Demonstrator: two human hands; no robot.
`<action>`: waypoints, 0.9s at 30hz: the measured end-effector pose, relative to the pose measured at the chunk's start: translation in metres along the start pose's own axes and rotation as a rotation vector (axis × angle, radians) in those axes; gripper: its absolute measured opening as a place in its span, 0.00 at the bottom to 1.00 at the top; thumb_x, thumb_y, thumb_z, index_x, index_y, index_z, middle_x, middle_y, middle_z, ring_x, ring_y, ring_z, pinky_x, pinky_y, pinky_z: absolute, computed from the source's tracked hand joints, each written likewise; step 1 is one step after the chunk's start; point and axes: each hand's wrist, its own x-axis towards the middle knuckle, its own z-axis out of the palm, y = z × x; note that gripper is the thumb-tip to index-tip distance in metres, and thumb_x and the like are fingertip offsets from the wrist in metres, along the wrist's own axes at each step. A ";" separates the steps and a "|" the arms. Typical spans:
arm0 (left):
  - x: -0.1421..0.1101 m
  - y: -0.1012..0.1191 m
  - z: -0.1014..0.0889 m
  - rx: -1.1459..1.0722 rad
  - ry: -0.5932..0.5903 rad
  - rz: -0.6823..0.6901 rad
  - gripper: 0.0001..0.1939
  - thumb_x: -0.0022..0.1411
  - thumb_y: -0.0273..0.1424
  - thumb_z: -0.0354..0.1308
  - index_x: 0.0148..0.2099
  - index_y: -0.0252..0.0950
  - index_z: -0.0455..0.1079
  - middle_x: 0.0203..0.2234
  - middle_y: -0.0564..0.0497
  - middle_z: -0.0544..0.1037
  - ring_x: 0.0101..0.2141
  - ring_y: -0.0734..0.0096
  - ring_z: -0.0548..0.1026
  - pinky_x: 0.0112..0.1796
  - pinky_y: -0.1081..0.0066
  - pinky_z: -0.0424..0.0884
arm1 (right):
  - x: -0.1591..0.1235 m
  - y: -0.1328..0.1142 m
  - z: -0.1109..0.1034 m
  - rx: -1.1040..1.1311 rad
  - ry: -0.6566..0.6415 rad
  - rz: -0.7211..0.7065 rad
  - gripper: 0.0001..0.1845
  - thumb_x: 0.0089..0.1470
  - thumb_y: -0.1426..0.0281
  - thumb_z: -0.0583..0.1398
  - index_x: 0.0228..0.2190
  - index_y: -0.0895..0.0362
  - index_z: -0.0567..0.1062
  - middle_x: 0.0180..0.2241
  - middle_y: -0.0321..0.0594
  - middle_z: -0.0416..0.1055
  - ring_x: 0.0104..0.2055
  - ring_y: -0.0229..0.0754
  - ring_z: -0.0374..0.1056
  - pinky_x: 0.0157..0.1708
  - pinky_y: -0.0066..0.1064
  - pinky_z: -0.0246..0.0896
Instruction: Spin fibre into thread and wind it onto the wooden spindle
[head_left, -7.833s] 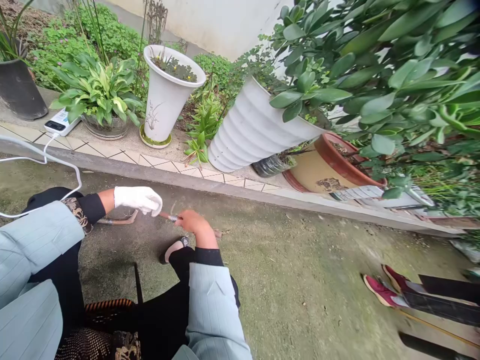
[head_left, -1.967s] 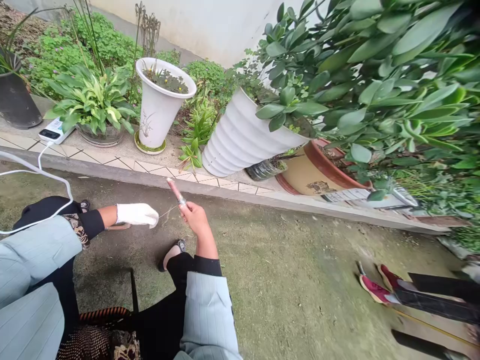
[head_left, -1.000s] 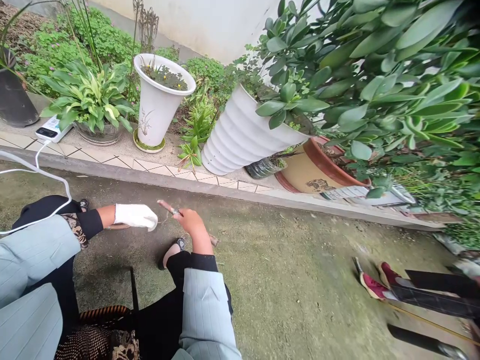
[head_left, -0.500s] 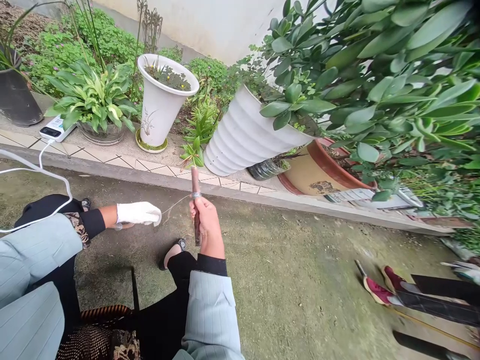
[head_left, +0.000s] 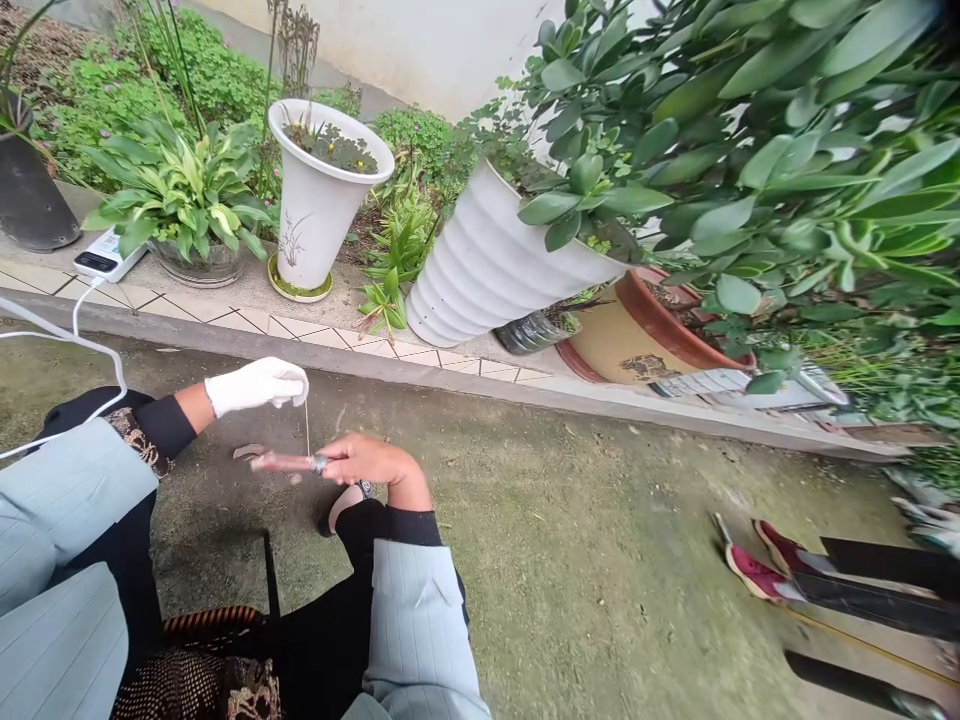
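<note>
My left hand point(head_left: 259, 385), in a white knitted glove, is closed on one end of a thin wire or string point(head_left: 307, 425). The strand runs down taut to a brown wooden stick-like handle point(head_left: 281, 463). My bare right hand point(head_left: 367, 460) grips this handle near a greyish winding point(head_left: 319, 465) around it. The handle lies nearly level, pointing left, below my gloved hand. At its far end shows a curved, blurred piece point(head_left: 249, 452); I cannot tell whether it joins the handle.
A tiled ledge point(head_left: 247, 318) ahead carries a white flowerpot point(head_left: 307, 225), a ribbed white planter point(head_left: 495, 265) and a brown-rimmed pot point(head_left: 615, 335). A white power bank point(head_left: 109, 258) with a cable sits at left. Another person's red shoes point(head_left: 754, 575) stand at right.
My right hand has turned the handle from upright to nearly level, pointing left. My left hand has moved up and slightly left, and the strand now runs almost vertical.
</note>
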 end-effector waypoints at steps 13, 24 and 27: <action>0.004 -0.023 0.047 0.205 -0.278 0.031 0.14 0.63 0.37 0.49 0.34 0.34 0.70 0.23 0.55 0.69 0.23 0.76 0.63 0.26 0.77 0.60 | 0.004 0.003 -0.008 0.703 0.993 -0.321 0.21 0.47 0.53 0.62 0.36 0.56 0.71 0.23 0.32 0.61 0.21 0.32 0.53 0.21 0.26 0.49; -0.007 -0.007 0.044 0.679 -0.229 0.320 0.12 0.63 0.32 0.51 0.28 0.36 0.68 0.21 0.54 0.71 0.23 0.75 0.63 0.29 0.75 0.58 | 0.015 0.009 -0.009 -0.444 0.804 0.407 0.10 0.54 0.63 0.58 0.29 0.57 0.76 0.27 0.42 0.72 0.28 0.38 0.62 0.28 0.29 0.50; -0.009 -0.007 0.026 0.693 -0.018 0.272 0.15 0.65 0.35 0.49 0.30 0.35 0.70 0.24 0.52 0.73 0.26 0.73 0.67 0.32 0.75 0.60 | 0.013 0.002 -0.003 -0.364 0.260 0.329 0.09 0.52 0.64 0.60 0.28 0.57 0.77 0.23 0.37 0.70 0.25 0.35 0.61 0.26 0.27 0.51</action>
